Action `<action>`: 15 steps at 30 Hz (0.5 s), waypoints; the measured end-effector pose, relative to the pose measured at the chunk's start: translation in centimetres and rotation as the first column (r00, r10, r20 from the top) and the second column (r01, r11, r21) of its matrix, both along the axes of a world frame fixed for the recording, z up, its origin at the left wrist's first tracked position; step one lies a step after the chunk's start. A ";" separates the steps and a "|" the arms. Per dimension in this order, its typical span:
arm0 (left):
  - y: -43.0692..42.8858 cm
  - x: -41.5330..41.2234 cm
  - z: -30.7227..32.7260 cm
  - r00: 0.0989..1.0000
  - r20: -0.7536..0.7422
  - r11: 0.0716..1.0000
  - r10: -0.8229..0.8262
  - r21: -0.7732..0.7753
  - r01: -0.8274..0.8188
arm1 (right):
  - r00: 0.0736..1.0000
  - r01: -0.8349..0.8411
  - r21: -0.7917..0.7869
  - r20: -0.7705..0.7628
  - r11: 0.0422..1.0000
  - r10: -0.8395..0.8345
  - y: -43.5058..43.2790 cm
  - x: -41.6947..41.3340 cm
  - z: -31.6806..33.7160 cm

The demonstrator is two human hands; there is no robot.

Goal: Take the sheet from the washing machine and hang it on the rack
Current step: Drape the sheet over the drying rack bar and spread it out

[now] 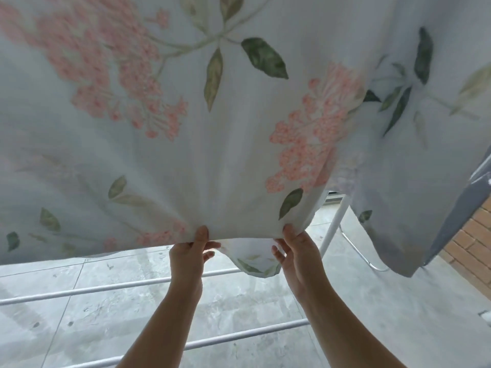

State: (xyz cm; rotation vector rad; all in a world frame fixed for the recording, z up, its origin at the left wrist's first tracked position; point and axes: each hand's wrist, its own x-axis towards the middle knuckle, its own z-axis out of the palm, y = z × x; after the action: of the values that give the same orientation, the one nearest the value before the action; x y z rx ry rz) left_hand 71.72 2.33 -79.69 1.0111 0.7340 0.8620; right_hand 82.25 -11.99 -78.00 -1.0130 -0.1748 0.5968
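A white sheet [233, 144] printed with pink flower clusters and green leaves fills the upper two thirds of the view, hanging down in folds. My left hand [190, 254] pinches its lower edge at the centre, thumb on the front. My right hand [293, 251] pinches the same edge a little to the right. A small corner of the sheet droops between the two hands. White rails of the drying rack [79, 290] run across below my forearms, and one white upright [333, 227] rises at the right. The washing machine is not in view.
Grey floor tiles [252, 296] lie under the rack. A brick wall [475, 248] stands at the right edge. A grey-blue cloth [451, 227] hangs at the far right beside the sheet. A thin metal bar [358, 251] curves near the floor behind the upright.
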 end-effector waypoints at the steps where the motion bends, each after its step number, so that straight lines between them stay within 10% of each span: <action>1: 0.1 -0.2 -0.7 1.000 -0.003 0.999 0.028 -0.017 -0.028 | 1.000 -0.009 -0.035 -0.006 0.999 0.008 0.1 -0.5 -0.7; 7: -1.7 0.7 -1.3 0.970 0.231 0.968 -0.070 -0.220 0.122 | 0.988 0.042 0.086 -0.154 0.995 -0.029 -2.7 1.0 -0.7; 15: -5.3 4.6 1.3 0.867 0.381 0.914 -0.321 -0.115 0.389 | 0.877 0.431 0.180 -0.316 0.884 -0.363 -7.1 7.2 2.5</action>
State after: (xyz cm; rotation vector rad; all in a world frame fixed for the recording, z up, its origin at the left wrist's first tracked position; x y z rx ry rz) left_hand 76.31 -2.96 -78.44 0.7592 0.2960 0.6121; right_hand 89.50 -19.07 -75.55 -0.6866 0.2034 0.3174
